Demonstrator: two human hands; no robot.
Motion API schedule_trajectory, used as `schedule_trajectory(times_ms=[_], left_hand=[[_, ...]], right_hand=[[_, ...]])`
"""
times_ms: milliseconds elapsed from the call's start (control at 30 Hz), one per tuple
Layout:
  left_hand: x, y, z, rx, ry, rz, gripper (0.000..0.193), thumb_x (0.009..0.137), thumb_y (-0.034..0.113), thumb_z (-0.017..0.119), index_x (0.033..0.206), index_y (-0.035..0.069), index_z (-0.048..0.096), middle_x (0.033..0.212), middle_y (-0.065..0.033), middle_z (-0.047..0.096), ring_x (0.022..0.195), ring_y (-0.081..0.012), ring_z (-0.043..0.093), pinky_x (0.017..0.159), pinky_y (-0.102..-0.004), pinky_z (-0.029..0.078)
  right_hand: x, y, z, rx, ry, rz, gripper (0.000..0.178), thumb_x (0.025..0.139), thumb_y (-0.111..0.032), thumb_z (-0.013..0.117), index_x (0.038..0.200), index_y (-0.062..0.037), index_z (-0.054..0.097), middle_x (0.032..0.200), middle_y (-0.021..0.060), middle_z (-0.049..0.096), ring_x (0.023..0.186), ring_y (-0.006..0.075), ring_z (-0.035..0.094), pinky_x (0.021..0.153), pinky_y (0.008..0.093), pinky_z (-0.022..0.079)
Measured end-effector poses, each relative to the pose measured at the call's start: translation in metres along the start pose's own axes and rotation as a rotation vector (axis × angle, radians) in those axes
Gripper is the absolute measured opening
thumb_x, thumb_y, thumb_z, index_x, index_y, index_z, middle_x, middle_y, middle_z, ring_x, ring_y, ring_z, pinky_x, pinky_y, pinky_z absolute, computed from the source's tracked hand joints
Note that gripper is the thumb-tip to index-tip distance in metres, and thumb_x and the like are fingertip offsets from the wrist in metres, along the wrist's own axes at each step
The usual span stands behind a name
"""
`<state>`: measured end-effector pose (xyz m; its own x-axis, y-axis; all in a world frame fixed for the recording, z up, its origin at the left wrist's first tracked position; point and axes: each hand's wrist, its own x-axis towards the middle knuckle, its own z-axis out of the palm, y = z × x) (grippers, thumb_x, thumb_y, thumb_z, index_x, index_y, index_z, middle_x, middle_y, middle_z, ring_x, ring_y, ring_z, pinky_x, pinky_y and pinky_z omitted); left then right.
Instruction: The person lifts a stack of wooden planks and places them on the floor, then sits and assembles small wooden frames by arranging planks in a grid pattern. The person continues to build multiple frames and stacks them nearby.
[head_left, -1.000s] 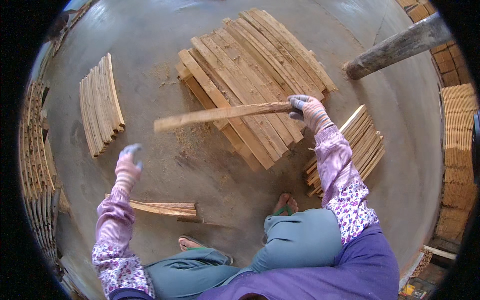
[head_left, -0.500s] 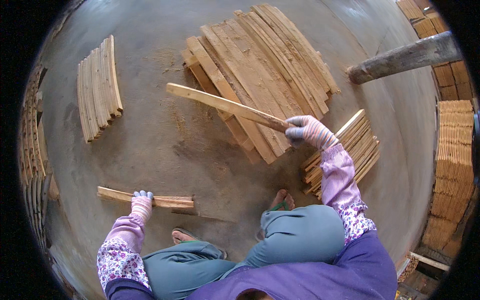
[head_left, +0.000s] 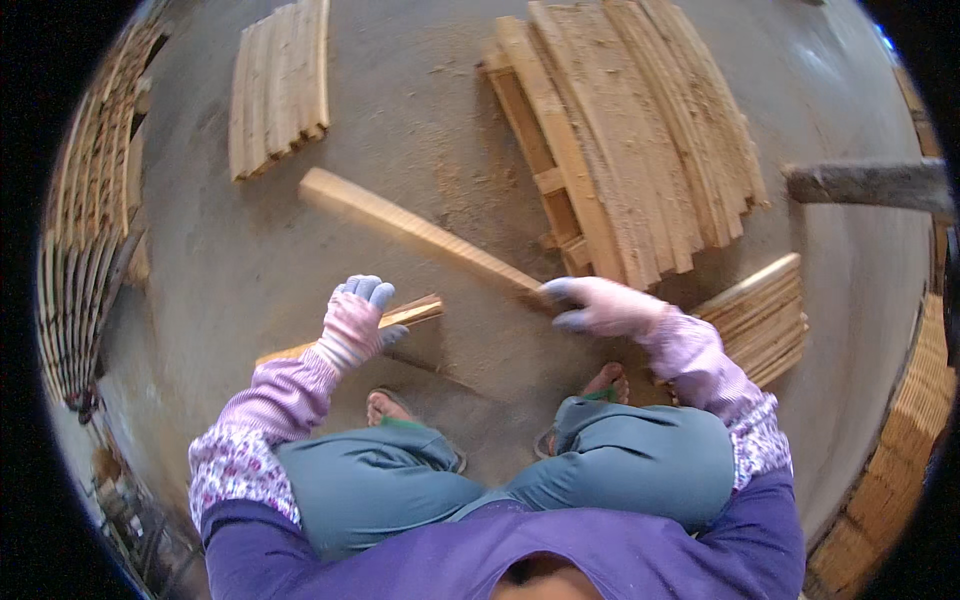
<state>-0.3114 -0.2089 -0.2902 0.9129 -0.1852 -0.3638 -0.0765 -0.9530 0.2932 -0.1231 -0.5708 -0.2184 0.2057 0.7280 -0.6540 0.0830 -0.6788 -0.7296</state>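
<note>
My right hand (head_left: 598, 303), in a pale glove, grips the near end of a long wooden slat (head_left: 420, 228) that points up and to the left over the concrete floor. My left hand (head_left: 357, 322), also gloved, rests on a short stack of slats (head_left: 400, 318) lying on the floor in front of my knees; its fingers curl over the stack's right part. I am squatting, and my feet in sandals show below the hands.
A big pile of curved slats (head_left: 640, 140) lies ahead on the right, a smaller bundle (head_left: 280, 85) at upper left, another (head_left: 760, 315) by my right arm. Stacked slats (head_left: 85, 240) line the left edge. A thick log (head_left: 865, 183) juts in from the right.
My right hand has brought the long slat down and closer to me. My left hand has lifted the short stack's end and shifted right along it. The view has moved closer to the floor.
</note>
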Motion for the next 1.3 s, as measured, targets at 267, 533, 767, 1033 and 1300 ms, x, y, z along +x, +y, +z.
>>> schedule_trajectory(times_ms=[267,533,767,1033,1300], left_hand=[[0.015,0.001,0.012,-0.15,-0.194,0.029,0.028,0.079,0.015,0.071,0.106,0.013,0.066,0.102,-0.0142,0.069,0.101,-0.0358,0.067,0.087,-0.0465,0.053],[-0.04,-0.092,0.041,0.005,-0.714,-0.526,0.081,0.083,0.046,0.078,0.149,0.014,0.044,0.143,-0.0181,0.053,0.133,-0.0344,0.052,0.112,-0.0441,0.043],[-0.001,-0.069,0.009,-0.076,-0.677,-0.423,0.094,0.074,0.053,0.083,0.15,0.016,0.042,0.146,-0.0186,0.051,0.136,-0.0363,0.048,0.113,-0.0467,0.041],[0.097,0.017,-0.042,-0.341,-0.132,-0.05,0.054,0.092,0.037,0.07,0.139,0.014,0.055,0.138,-0.0165,0.058,0.128,-0.0354,0.055,0.109,-0.0445,0.044],[0.202,0.14,0.004,-0.834,0.087,0.113,0.05,0.09,0.026,0.075,0.133,0.008,0.059,0.126,-0.0165,0.066,0.113,-0.0324,0.064,0.099,-0.0403,0.052]], right_hand=[[0.025,-0.007,0.021,-0.246,0.254,-0.156,0.053,0.088,-0.028,0.074,0.135,-0.0091,0.057,0.118,0.0187,0.069,0.111,0.0353,0.065,0.096,0.0446,0.052],[-0.032,0.037,-0.011,-0.651,0.742,0.509,0.095,0.075,-0.033,0.087,0.153,-0.0172,0.036,0.135,0.0205,0.051,0.122,0.0405,0.056,0.101,0.047,0.048],[-0.034,0.056,-0.022,-0.429,0.732,0.42,0.098,0.074,-0.028,0.087,0.155,-0.0157,0.033,0.135,0.0211,0.05,0.122,0.0416,0.056,0.103,0.0469,0.048],[-0.029,0.056,-0.034,0.751,0.563,0.039,0.079,0.076,-0.007,0.058,0.152,-0.0024,0.035,0.103,0.0114,0.062,0.088,0.0221,0.066,0.08,0.035,0.056],[-0.021,0.053,-0.022,0.454,1.007,-0.071,0.042,0.1,-0.03,0.062,0.13,-0.0008,0.058,0.097,0.0115,0.066,0.082,0.018,0.061,0.075,0.0326,0.051]])
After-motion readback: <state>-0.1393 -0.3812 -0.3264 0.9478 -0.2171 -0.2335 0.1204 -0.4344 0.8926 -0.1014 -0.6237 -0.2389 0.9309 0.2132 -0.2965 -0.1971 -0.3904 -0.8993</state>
